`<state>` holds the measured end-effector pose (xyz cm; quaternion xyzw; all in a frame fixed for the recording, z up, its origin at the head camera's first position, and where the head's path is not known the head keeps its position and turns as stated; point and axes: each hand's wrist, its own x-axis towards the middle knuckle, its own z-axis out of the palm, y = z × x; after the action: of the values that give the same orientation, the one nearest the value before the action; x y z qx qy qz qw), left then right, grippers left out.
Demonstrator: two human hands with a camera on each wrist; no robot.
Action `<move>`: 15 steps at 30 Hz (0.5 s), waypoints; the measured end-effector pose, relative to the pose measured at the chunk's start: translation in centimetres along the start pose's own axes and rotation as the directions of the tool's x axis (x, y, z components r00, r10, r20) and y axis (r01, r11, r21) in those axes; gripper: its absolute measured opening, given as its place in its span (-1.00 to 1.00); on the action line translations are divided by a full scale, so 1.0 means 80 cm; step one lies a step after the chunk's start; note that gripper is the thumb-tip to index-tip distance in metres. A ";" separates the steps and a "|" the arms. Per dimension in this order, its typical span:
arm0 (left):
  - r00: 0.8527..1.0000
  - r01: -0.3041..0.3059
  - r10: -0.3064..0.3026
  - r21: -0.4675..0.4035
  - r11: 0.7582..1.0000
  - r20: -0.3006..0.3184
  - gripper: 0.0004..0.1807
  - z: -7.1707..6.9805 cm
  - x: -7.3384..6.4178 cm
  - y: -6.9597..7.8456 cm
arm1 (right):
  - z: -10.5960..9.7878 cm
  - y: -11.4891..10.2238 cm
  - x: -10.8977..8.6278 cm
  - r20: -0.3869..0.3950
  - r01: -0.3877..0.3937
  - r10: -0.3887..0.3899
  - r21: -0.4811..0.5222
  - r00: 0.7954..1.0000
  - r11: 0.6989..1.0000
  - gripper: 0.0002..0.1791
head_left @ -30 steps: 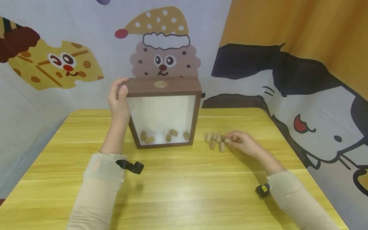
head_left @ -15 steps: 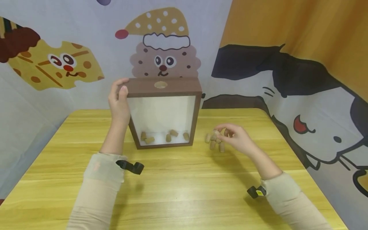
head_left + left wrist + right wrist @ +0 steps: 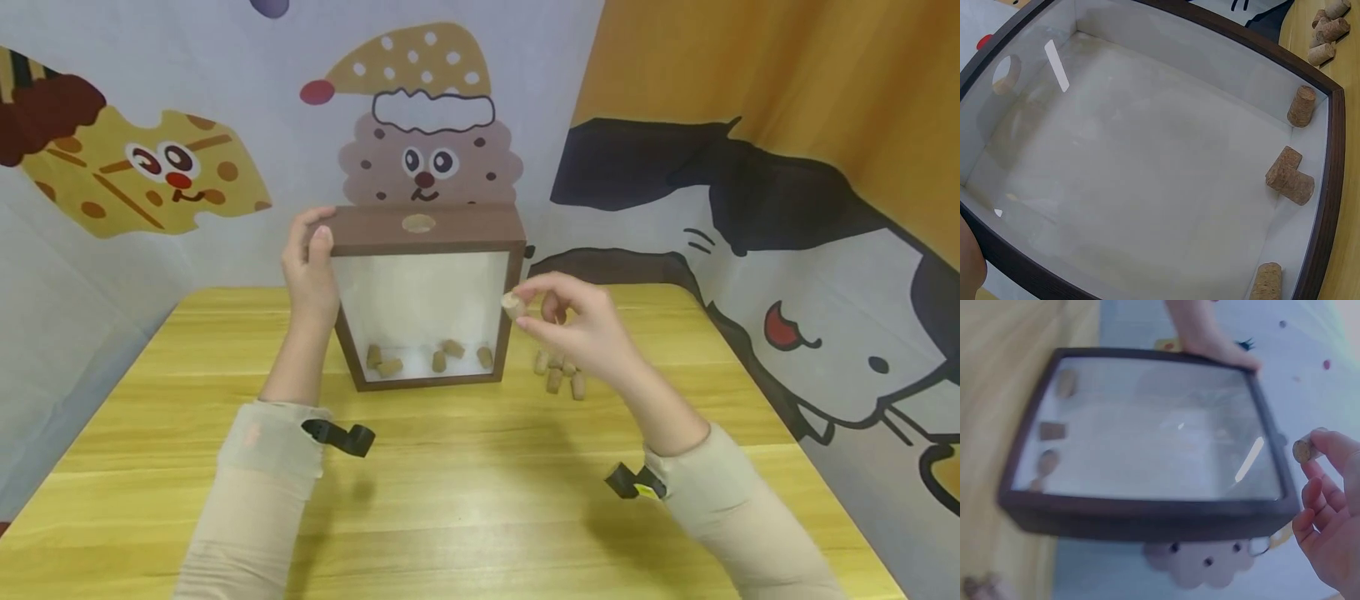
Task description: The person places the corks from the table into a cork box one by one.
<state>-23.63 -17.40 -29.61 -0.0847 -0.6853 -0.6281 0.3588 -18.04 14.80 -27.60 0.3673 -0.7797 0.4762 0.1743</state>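
A brown-framed box (image 3: 427, 242) with a clear front stands upright on the table, a round hole (image 3: 419, 223) in its top. My left hand (image 3: 311, 271) grips the box's upper left corner, thumb on the front edge and fingers over the top. Between thumb and forefinger, my right hand (image 3: 581, 321) pinches a wine cork (image 3: 513, 305), raised beside the box's right side; the right wrist view shows the end of this cork (image 3: 1303, 451). Several corks (image 3: 1290, 177) lie inside along the bottom of the box.
On the wooden table (image 3: 450, 483), right of the box, lies a small group of loose corks (image 3: 555, 380). A cartoon-printed cloth (image 3: 247, 50) hangs behind the table. Each wrist carries a black camera (image 3: 352, 437).
My right hand has picked a cork from the loose group and lifted it up and left toward the box. The left hand and the box stay in place.
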 end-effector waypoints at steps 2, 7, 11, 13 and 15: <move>1.000 -0.009 0.008 -0.001 1.000 -0.004 -0.56 0.000 0.000 -0.001 | 0.004 -0.012 0.015 -0.023 0.048 -0.048 0.011 0.999 0.999 -0.67; 1.000 -0.029 0.029 -0.016 0.999 -0.006 -0.53 0.000 -0.001 -0.003 | 0.014 -0.038 0.054 -0.049 0.123 -0.122 0.017 0.991 0.992 -0.67; 0.999 -0.034 0.034 -0.018 0.999 -0.008 -0.52 0.001 -0.001 -0.003 | 0.023 -0.049 0.080 -0.040 0.102 -0.101 0.019 0.994 0.995 -0.68; 1.000 -0.029 0.029 -0.017 0.999 -0.009 -0.54 0.001 -0.001 -0.002 | 0.028 -0.052 0.092 -0.032 0.079 -0.078 0.017 0.996 0.997 -0.69; 1.000 -0.025 0.025 -0.013 1.000 -0.008 -0.56 0.000 -0.001 -0.001 | 0.032 -0.053 0.104 -0.026 0.053 -0.052 0.007 0.998 0.999 -0.69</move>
<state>-23.63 -17.37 -29.74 -0.0933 -0.6785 -0.6285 0.3687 -20.25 7.98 -21.05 0.3821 -0.7657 0.4792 0.1954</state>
